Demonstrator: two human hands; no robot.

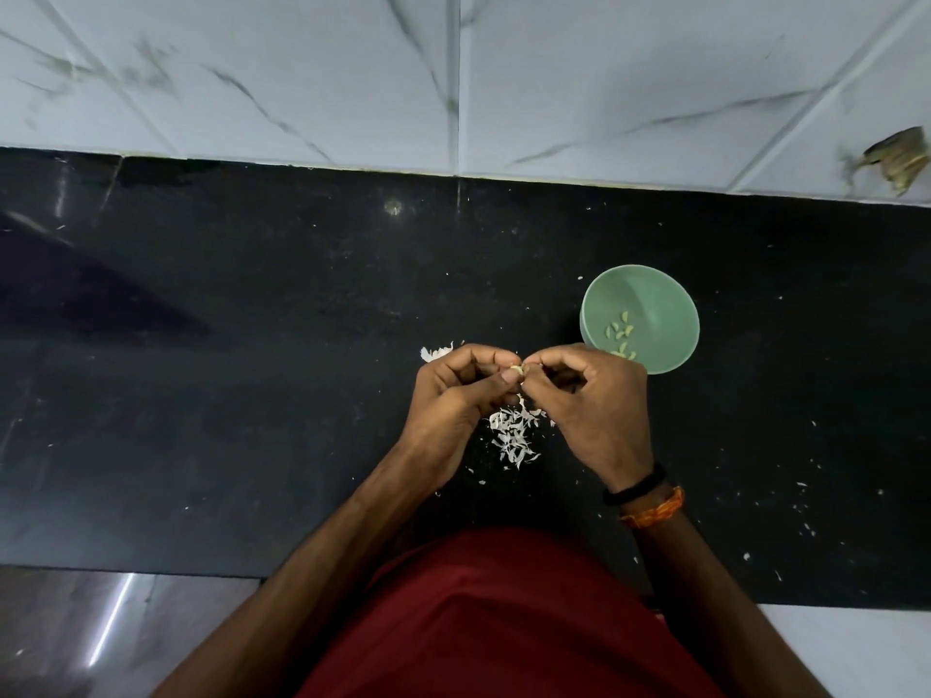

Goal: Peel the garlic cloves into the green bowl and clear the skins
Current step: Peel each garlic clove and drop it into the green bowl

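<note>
On the polished black stone countertop [252, 345], the far left is bare of garlic; the first sign of the work is a small white clump [436, 352] just beyond the person's left hand. Whether that clump is skin or unpeeled cloves cannot be told at this size.

The left hand [456, 390] is curled, its thumb and fingertips pinching a small pale garlic clove [517, 369] held above the counter. The right hand [589, 395] meets it from the other side, its fingers also curled and nipping at the same clove, so the two hands are joined on it. This looks like the stripping of a skin in progress.

Directly beneath the hands lies a loose heap of thin white papery skins [514, 438], with stray flakes scattered further toward the right edge of the counter.

To the right, just beside the right hand, stands the round pale green plastic bowl [655, 289], holding a handful of peeled yellowish cloves [620, 335] on its floor.

By this evidence the peeling is well under way: several cloves are done and in the bowl, one is in hand. How many remain is unclear. The clearing of skins appears untouched, since the heap and the scattered flakes all lie on the counter.
</note>
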